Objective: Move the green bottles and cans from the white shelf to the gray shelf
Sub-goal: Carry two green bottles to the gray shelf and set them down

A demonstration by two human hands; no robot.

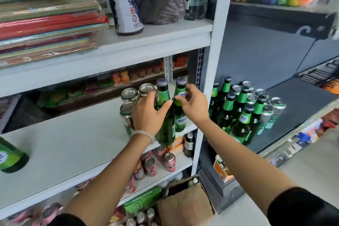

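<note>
Fingers point(166, 106) grip 2 bottles point(180, 108) beside 3 cans point(128, 95) on white shelf point(73, 145).

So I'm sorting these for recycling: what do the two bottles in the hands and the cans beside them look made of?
The two bottles look like glossy green glass: see-through, with bright highlights and crimped, metal-looking caps. The cans look like aluminium: dull silver tops with pull tabs.

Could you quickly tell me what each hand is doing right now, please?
Left hand: grip closed around the nearer green bottle on the white shelf.
Right hand: grip closed on the neck of the farther green bottle.
</note>
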